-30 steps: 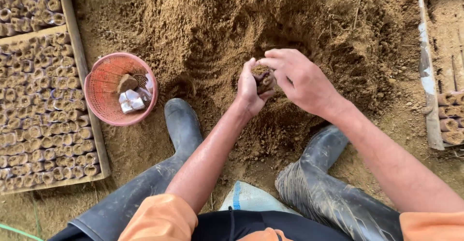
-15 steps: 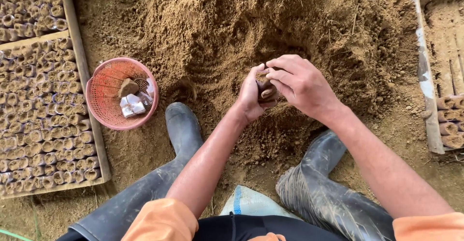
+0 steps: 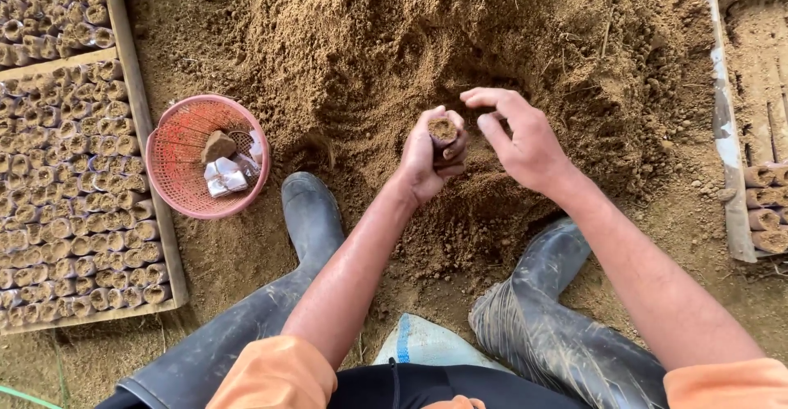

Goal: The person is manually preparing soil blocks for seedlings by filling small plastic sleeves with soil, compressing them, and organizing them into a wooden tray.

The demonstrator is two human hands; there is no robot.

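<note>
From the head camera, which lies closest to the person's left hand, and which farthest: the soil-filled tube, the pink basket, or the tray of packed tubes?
1. Soil-filled tube: held in the left hand itself, at centre.
2. Pink basket: on the ground to the left, beside the rubber boot.
3. Tray of packed tubes: far left, beyond the basket.

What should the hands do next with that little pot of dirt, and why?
Probably press the soil down with the right hand. The pot in the left hand looks full to its rim, and the right fingers are open just beside it, apart from it.
</note>
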